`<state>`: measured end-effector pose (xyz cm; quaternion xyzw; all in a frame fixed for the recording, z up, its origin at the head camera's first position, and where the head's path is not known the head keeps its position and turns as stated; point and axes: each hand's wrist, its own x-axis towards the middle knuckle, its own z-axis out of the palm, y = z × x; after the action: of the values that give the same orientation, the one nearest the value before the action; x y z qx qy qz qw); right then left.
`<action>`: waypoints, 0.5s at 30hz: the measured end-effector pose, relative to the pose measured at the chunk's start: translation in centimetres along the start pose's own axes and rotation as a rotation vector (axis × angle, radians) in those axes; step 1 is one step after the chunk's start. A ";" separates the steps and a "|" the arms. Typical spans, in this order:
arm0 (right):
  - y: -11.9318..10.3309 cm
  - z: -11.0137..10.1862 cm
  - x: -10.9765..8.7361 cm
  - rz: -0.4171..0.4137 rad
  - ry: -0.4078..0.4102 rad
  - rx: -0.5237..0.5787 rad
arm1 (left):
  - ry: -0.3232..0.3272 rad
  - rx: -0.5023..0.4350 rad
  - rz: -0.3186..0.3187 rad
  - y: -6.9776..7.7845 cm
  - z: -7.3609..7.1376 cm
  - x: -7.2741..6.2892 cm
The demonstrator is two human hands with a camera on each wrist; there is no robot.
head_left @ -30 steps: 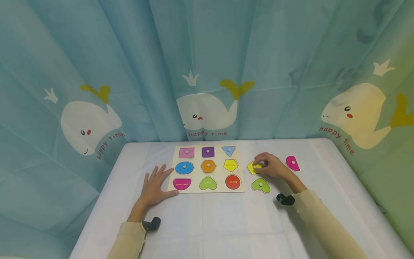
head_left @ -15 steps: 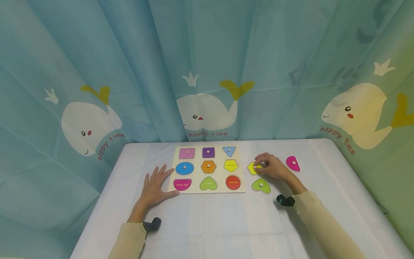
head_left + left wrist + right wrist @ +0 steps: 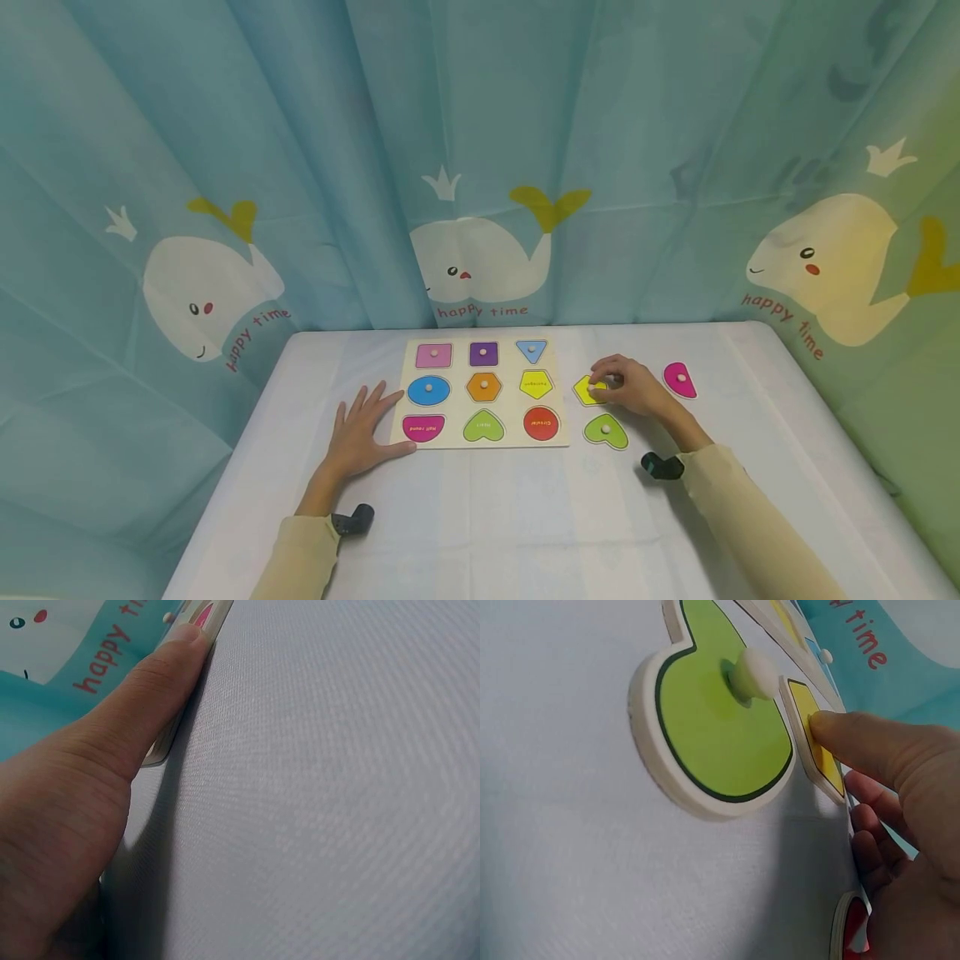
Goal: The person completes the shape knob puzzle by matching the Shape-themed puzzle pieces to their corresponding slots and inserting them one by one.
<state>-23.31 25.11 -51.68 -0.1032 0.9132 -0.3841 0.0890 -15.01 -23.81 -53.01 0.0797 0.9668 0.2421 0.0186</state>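
Observation:
My left hand (image 3: 358,437) lies with spread, straight fingers at the left edge of a white knob puzzle board (image 3: 450,442). Its thumb presses on the board's near corner in the left wrist view. Right of the board, my right hand (image 3: 633,387) pinches the knob of a yellow pentagon piece (image 3: 586,392), which lies on the table. The fingers partly cover that piece. Nearer to me lies a loose green heart piece (image 3: 604,430) with a pale knob (image 3: 754,673). A magenta half-round piece (image 3: 679,380) sits beyond the right wrist.
On the board, the pink rectangle (image 3: 444,358), purple square (image 3: 491,358), blue triangle (image 3: 522,347), blue oval (image 3: 438,393) and orange hexagon (image 3: 474,392) have knobs. The pentagon, half-round, heart and circle places show printed words. A blue curtain (image 3: 480,100) hangs behind the table (image 3: 517,525).

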 end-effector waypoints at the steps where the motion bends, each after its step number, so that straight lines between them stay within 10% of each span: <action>1: 0.1 0.0 0.0 0.003 0.004 -0.002 | 0.001 0.000 0.001 0.0 0.0 0.0; 15: -0.5 0.7 -0.5 0.005 0.066 -0.014 | -0.008 0.006 0.005 0.2 -0.3 -0.1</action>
<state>-22.61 24.43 -51.73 -0.0888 0.9185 -0.3807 0.0590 -14.94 -23.77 -52.62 0.0832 0.9672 0.2390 0.0214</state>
